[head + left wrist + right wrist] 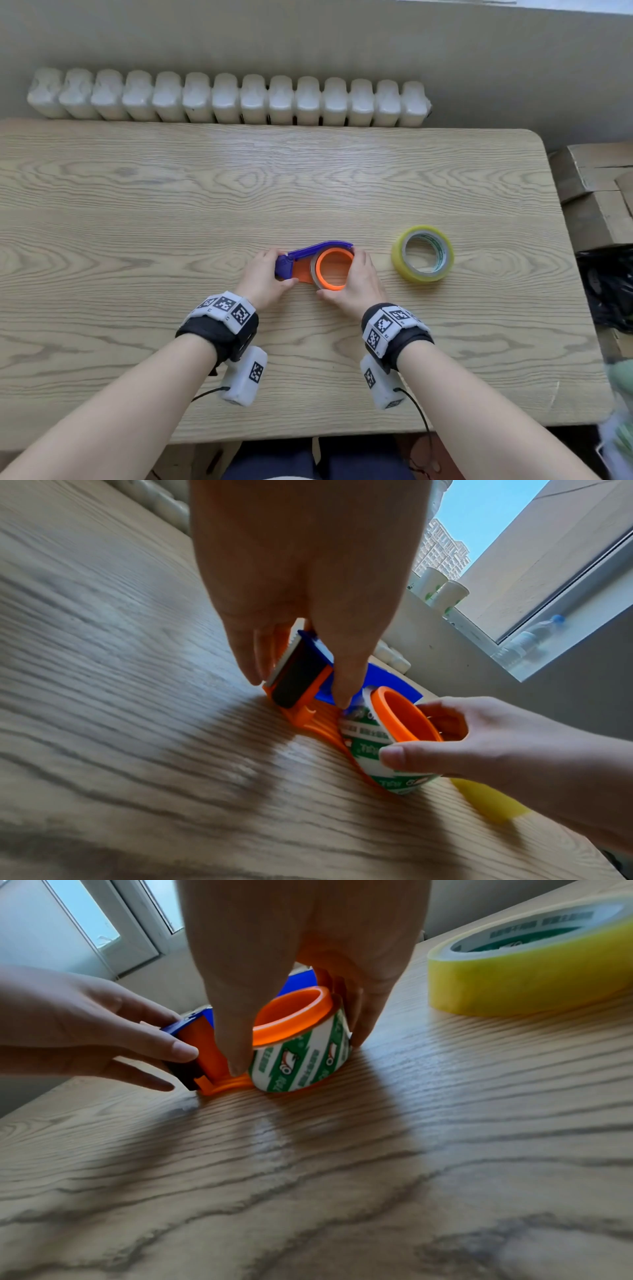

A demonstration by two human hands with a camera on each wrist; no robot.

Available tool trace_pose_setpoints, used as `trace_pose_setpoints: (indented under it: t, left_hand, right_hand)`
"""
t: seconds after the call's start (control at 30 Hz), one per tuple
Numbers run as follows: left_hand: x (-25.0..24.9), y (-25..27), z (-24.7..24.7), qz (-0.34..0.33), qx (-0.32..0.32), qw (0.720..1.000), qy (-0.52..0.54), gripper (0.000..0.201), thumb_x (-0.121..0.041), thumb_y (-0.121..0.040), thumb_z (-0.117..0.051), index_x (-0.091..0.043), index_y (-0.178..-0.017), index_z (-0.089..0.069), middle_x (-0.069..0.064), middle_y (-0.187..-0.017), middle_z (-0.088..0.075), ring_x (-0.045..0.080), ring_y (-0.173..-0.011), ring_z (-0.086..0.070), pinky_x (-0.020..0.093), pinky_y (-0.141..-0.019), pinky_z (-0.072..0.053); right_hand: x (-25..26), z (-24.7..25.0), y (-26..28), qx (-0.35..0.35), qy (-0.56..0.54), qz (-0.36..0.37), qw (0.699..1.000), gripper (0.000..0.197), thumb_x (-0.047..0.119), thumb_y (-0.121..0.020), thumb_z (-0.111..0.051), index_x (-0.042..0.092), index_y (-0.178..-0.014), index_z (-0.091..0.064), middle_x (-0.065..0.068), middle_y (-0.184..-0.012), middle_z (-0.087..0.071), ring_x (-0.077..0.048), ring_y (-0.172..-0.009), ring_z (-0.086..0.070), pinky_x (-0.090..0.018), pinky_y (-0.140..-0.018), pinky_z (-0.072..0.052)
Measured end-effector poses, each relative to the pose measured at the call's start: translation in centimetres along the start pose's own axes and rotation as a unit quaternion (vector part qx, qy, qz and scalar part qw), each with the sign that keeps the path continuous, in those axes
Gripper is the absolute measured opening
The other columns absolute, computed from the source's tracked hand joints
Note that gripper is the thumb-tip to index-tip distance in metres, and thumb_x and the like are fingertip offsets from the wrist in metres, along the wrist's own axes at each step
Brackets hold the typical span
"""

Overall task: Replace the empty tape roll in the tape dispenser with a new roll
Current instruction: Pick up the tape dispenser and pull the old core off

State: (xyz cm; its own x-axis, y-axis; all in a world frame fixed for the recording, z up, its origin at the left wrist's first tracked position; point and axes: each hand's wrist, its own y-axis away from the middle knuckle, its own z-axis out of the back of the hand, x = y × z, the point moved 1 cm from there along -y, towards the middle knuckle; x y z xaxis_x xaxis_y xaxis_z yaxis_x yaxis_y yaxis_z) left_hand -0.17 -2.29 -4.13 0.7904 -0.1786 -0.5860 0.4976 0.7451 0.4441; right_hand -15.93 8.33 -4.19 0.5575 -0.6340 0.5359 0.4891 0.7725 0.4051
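An orange and blue tape dispenser lies on its side at the middle of the wooden table. Its orange hub carries an empty white and green tape core. My left hand pinches the dispenser's cutter end between thumb and fingers. My right hand grips the empty core round its sides, thumb near and fingers far. A new yellow tape roll lies flat to the right, apart from both hands; it also shows in the right wrist view as the yellow roll.
A white radiator runs along the wall behind the table. Cardboard boxes and a black bag stand past the table's right edge. Paper cups and a plastic bottle sit on the window sill.
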Motion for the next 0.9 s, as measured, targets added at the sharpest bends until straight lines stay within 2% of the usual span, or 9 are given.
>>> trace_pose_setpoints:
  t: [0.13, 0.2, 0.27, 0.37, 0.47, 0.6, 0.7, 0.8, 0.9]
  left_hand:
    - [0.0, 0.4, 0.4, -0.03, -0.011, 0.998, 0.051, 0.041, -0.023, -0.074, -0.078, -0.009, -0.108, -0.06, 0.007, -0.101, -0.065, 0.024, -0.092, -0.059, 0.032, -0.082, -0.046]
    - [-0.2, 0.7, 0.7, -0.031, -0.012, 0.997, 0.069, 0.033, -0.02, -0.073, -0.078, -0.011, -0.098, -0.058, 0.002, -0.088, -0.062, 0.016, -0.075, -0.055, 0.026, -0.069, -0.043]
    - [-0.6, 1.1, 1.2, -0.029, -0.011, 0.997, 0.077, 0.032, -0.018, -0.072, -0.078, -0.011, -0.09, -0.053, 0.002, -0.081, -0.059, 0.013, -0.066, -0.049, 0.025, -0.063, -0.04]
    - [-1.5, 1.8, 2.3, -0.032, 0.009, 0.992, 0.12, 0.036, -0.016, -0.071, -0.078, -0.01, -0.093, -0.05, 0.004, -0.082, -0.062, 0.017, -0.067, -0.055, 0.036, -0.07, -0.048]
    - [-2.8, 2.2, 3.8, -0.027, 0.024, 0.985, 0.169, 0.045, -0.023, -0.073, -0.081, -0.016, -0.105, -0.05, -0.008, -0.082, -0.063, 0.008, -0.067, -0.059, 0.025, -0.069, -0.046]
    - [-5.3, 2.2, 6.0, -0.004, 0.013, 0.977, 0.213, 0.05, -0.043, -0.081, -0.068, -0.013, -0.118, -0.051, -0.003, -0.089, -0.066, 0.006, -0.073, -0.063, 0.021, -0.064, -0.044]
    - [-6.7, 1.8, 6.9, -0.009, 0.005, 0.978, 0.21, 0.049, -0.045, -0.084, -0.063, -0.009, -0.117, -0.056, -0.001, -0.087, -0.065, 0.011, -0.072, -0.063, 0.023, -0.062, -0.046]
    - [-7.3, 1.3, 7.1, -0.008, 0.016, 0.984, 0.18, 0.05, -0.053, -0.085, -0.058, -0.008, -0.108, -0.061, 0.007, -0.083, -0.066, 0.02, -0.074, -0.062, 0.042, -0.071, -0.054]
    - [-7.6, 1.1, 7.1, -0.003, 0.004, 0.986, 0.168, 0.052, -0.051, -0.089, -0.053, -0.001, -0.098, -0.064, 0.008, -0.073, -0.063, 0.024, -0.069, -0.06, 0.046, -0.073, -0.056]
  right_hand:
    - [0.2, 0.3, 0.1, 0.005, -0.018, 0.002, 1.0, 0.108, 0.04, -0.058, -0.084, 0.007, -0.141, -0.023, -0.008, -0.139, -0.04, -0.021, -0.131, -0.039, -0.03, -0.105, -0.037]
    - [0.3, 0.6, 0.3, 0.007, -0.029, 0.007, 1.0, 0.108, 0.04, -0.058, -0.084, 0.008, -0.141, -0.023, -0.008, -0.138, -0.041, -0.02, -0.13, -0.041, -0.029, -0.104, -0.038]
    - [0.5, 1.1, 0.6, 0.009, -0.039, 0.017, 0.999, 0.106, 0.038, -0.057, -0.084, 0.007, -0.14, -0.025, -0.008, -0.136, -0.042, -0.02, -0.128, -0.043, -0.029, -0.104, -0.039]
    - [1.3, 2.4, 0.9, -0.006, -0.045, 0.036, 0.998, 0.102, 0.036, -0.055, -0.084, 0.007, -0.137, -0.029, -0.008, -0.132, -0.045, -0.02, -0.123, -0.045, -0.03, -0.101, -0.04]
    - [2.3, 4.2, 1.1, -0.033, -0.045, 0.055, 0.997, 0.096, 0.035, -0.056, -0.083, 0.009, -0.133, -0.032, -0.007, -0.127, -0.047, -0.02, -0.118, -0.048, -0.031, -0.096, -0.042]
    - [3.7, 6.3, 1.2, -0.061, -0.056, 0.084, 0.993, 0.091, 0.031, -0.056, -0.083, 0.011, -0.129, -0.033, -0.005, -0.124, -0.047, -0.02, -0.115, -0.049, -0.032, -0.093, -0.043]
    - [4.4, 7.3, 1.1, -0.064, -0.063, 0.097, 0.991, 0.094, 0.031, -0.057, -0.084, 0.011, -0.132, -0.031, -0.005, -0.127, -0.045, -0.018, -0.118, -0.046, -0.028, -0.096, -0.04]
    - [4.9, 8.0, 1.0, -0.073, -0.068, 0.109, 0.989, 0.095, 0.03, -0.058, -0.084, 0.01, -0.133, -0.03, -0.006, -0.13, -0.044, -0.017, -0.121, -0.044, -0.022, -0.098, -0.035]
    - [5.2, 8.3, 1.0, -0.075, -0.073, 0.116, 0.988, 0.095, 0.031, -0.059, -0.084, 0.01, -0.135, -0.03, -0.004, -0.133, -0.043, -0.016, -0.124, -0.043, -0.021, -0.099, -0.034]
